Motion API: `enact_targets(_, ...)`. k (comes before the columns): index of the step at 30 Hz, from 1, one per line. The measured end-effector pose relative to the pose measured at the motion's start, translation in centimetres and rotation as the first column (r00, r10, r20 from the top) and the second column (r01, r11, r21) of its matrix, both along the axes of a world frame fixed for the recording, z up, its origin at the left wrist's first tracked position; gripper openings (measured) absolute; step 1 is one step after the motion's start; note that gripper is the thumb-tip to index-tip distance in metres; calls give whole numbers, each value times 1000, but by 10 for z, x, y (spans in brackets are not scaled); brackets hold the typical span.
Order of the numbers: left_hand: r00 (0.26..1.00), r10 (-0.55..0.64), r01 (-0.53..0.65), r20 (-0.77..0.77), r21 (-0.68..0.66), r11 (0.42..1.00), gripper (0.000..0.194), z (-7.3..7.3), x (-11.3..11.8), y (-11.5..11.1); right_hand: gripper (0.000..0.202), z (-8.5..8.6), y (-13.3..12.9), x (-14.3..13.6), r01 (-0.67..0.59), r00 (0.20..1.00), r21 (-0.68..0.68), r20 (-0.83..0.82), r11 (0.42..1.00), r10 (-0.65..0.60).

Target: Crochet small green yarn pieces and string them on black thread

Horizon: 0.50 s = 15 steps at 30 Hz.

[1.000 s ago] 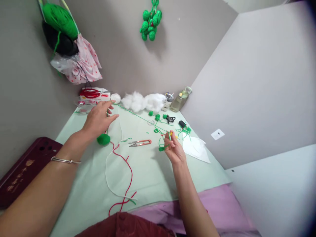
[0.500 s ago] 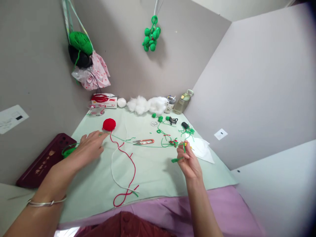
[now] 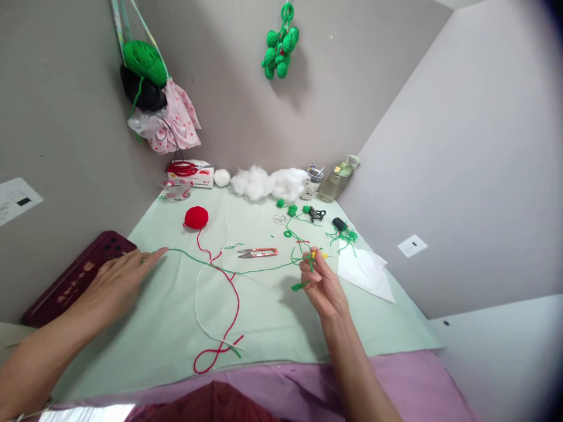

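Note:
My right hand [image 3: 324,285] is closed around a crochet hook [image 3: 324,255] with a yellow handle. Bits of green crochet work [image 3: 301,286] hang at its fingers. From there a green yarn strand [image 3: 246,272] runs slackly left across the table to my left hand [image 3: 121,281]. That hand is stretched out low with its fingers extended, at the edge of a dark red phone-like case [image 3: 74,275]; the strand passes by its index fingertip, and its end is hidden. Orange-handled thread snips [image 3: 258,253] lie between the hands, behind the strand.
A red yarn ball [image 3: 196,217] trails its strand forward beside a white strand [image 3: 197,310]. White stuffing [image 3: 268,183], a pen cup [image 3: 312,181] and a bottle [image 3: 338,179] line the back. Green crocheted pieces [image 3: 292,210], green scraps [image 3: 345,234] and white paper [image 3: 367,272] lie right.
My left hand has moved left and toward me, now over the spot where green yarn lay beside the case. The strand has gone from taut to slack. The view has shifted slightly.

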<state>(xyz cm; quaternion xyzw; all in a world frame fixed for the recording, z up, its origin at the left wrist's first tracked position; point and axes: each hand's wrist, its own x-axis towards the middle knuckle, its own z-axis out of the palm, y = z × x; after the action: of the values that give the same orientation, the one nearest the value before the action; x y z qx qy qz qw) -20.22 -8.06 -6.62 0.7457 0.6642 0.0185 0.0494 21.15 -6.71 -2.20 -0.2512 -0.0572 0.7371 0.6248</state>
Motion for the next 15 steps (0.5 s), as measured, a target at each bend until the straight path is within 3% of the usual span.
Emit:
enact_targets(4, 998, 45, -44, -42, 23, 999, 87, -1, -4, -4, 11, -13, 1, -1, -22, 1000, -10, 15, 1000, 22)
enact_targets(8, 988, 152, -153, 24, 64, 986, 72, 22, 18, 2, 21, -23, -1, 4, -34, 999, -5, 20, 999, 34)
enact_targets(11, 978, 39, -71, 204, 154, 986, 68, 42, 58, 25, 20, -24, -4, 7, -41, 999, 29, 22, 999, 41)
enact_targets(13, 954, -87, 41, 288, 164, 986, 59, 51, 87, 53, 19, -23, -6, 8, -44, 999, 51, 29, 998, 43)
enact_targets(15, 948, -179, 136, 265, 171, 976, 57, 53, 108, 88, 20, -22, -9, 8, -39, 999, 54, 35, 998, 37)
